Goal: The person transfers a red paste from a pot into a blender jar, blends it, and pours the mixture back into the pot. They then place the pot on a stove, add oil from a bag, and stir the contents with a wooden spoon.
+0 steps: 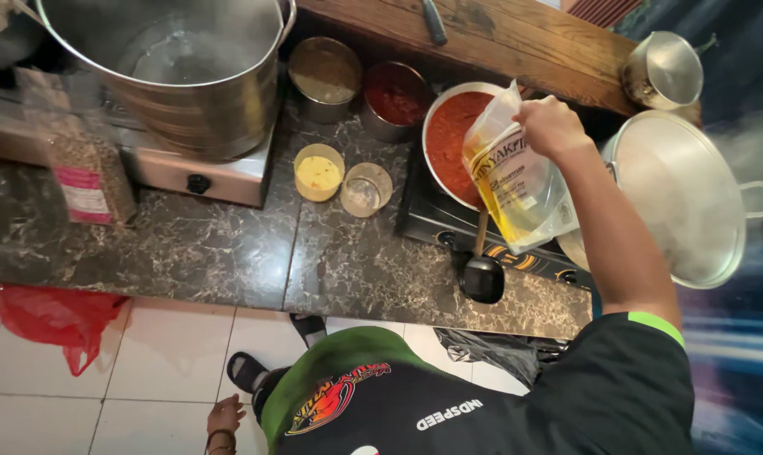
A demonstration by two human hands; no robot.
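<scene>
My right hand (550,126) grips the top of a clear pouch of yellow cooking oil (516,181) and holds it tilted over the near edge of a pan of red sauce (447,135). The pan sits on a black single-burner stove (428,221). A black ladle (483,274) hangs over the stove's front, below the pouch. My left hand (224,415), with a band on its wrist, hangs low by my leg above the tiled floor and holds nothing.
A big steel pot of water (188,76) stands on a second stove at the left. Nearby are a bag of grain (82,168), two small cups (318,173), two metal bowls (325,74), a lidded pot (685,194) and a red plastic bag (57,320).
</scene>
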